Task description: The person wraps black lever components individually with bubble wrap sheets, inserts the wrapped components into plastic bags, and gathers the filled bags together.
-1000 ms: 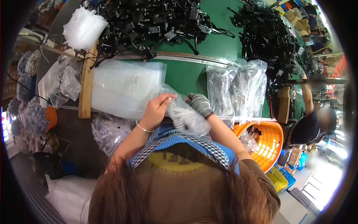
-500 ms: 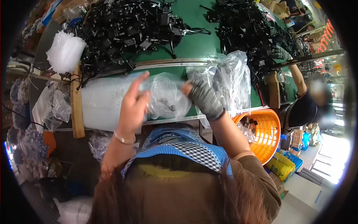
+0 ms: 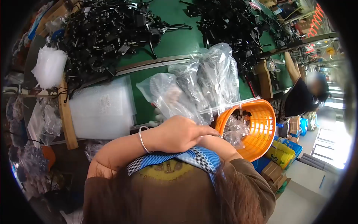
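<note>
My left hand (image 3: 181,134), with a bracelet at its wrist, crosses over my right forearm, and at least one finger stretches rightward toward an orange basket; nothing shows in it. Mostly hidden behind it and a clear plastic bag, my right hand (image 3: 157,116) shows only a little grey glove. Skin colour shows through this clear bag (image 3: 164,87), which my right hand holds at the table's front edge. Beside it lie filled clear bags (image 3: 218,76) with dark parts inside. To the left is a stack of bubble-wrap bags (image 3: 102,108).
Piles of black lever parts (image 3: 108,33) cover the back of the green table (image 3: 167,44). The orange basket (image 3: 263,130) holds plastic and small parts. A wooden bar (image 3: 67,119) borders the left side. Another person (image 3: 298,99) is at the right.
My left hand has swung right from near the bubble-wrap stack, across my right forearm. The bag has moved toward the filled bags with my right hand. The view has shifted right.
</note>
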The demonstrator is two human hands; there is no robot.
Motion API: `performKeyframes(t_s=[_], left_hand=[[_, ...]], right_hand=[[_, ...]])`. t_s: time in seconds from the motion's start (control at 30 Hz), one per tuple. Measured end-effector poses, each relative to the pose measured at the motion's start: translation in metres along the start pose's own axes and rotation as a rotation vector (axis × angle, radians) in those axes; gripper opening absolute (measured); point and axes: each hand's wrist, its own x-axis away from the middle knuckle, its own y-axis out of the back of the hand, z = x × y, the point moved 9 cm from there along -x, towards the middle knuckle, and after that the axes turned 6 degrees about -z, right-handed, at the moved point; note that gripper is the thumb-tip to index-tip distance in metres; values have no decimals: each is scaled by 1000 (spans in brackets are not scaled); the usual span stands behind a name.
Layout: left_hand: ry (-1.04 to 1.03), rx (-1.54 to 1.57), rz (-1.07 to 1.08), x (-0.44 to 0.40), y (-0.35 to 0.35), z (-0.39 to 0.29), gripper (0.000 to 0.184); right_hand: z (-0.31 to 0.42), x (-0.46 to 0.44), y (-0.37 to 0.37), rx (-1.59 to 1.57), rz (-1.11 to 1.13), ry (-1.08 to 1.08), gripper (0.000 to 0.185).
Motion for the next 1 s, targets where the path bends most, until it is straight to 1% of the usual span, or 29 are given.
performKeyframes(t_s=[0.1,0.13,0.2,0.23,0.27,0.3,0.33,0.37,0.4,0.43,0.47,0.53,0.57,0.6,0.67,0.73,0.77,0.8,0.87,0.9,0.93,1.0], left_hand=[[-13,1,85,6,5,-6,34],[96,96,65,11,10,6,34],[327,290,-14,27,21,31,33],[290,331,-347,44,32,60,30],[387,298,-528,62,45,87,27],[413,-56,-691,88,59,116,24],[583,-280,-814,120,67,147,25],[704,-639,-930,155,71,169,24],[809,-772,-942,182,78,188,26],[934,-802,-944,209,82,210,37],[996,-838,-987,227,83,221,42],[1116,-899,-1071,255,82,236,51],[1098,-940,-1052,257,80,240,62],[1092,-916,-1063,256,81,242,57],[1083,-872,-1086,254,83,243,48],[1018,-890,-1142,260,81,254,37],[998,-906,-1173,267,81,258,32],[971,-858,-1206,274,80,260,28],[906,-770,-1256,283,82,260,21],[928,-741,-1211,285,80,264,24],[903,-761,-1218,285,81,260,25],[840,-796,-1221,277,83,250,27]], right_hand=[[10,-6,18,526,-46,129,56],[20,-10,36,738,-105,201,57],[41,-22,87,1290,-326,302,59],[48,-27,118,1534,-477,288,61],[50,-30,152,1648,-632,240,63],[46,-31,184,1633,-764,201,63],[40,-30,217,1607,-894,160,63],[33,-36,230,1634,-837,132,66],[27,-38,234,1658,-786,99,70],[39,-33,218,1675,-810,44,71],[51,-23,202,1729,-849,252,73],[99,3,156,1417,-995,430,66],[125,9,128,1287,-1004,624,57],[150,9,90,1211,-920,819,50],[164,-42,47,925,-624,833,36],[165,-111,-5,1056,-459,728,30],[165,-144,-32,1150,-377,792,31],[160,-174,-63,1234,-288,858,31],[163,-208,-139,1308,-128,943,29],[165,-224,-174,1347,-97,929,30],[164,-240,-205,1389,-73,914,32],[131,-296,-241,1643,61,507,41]])
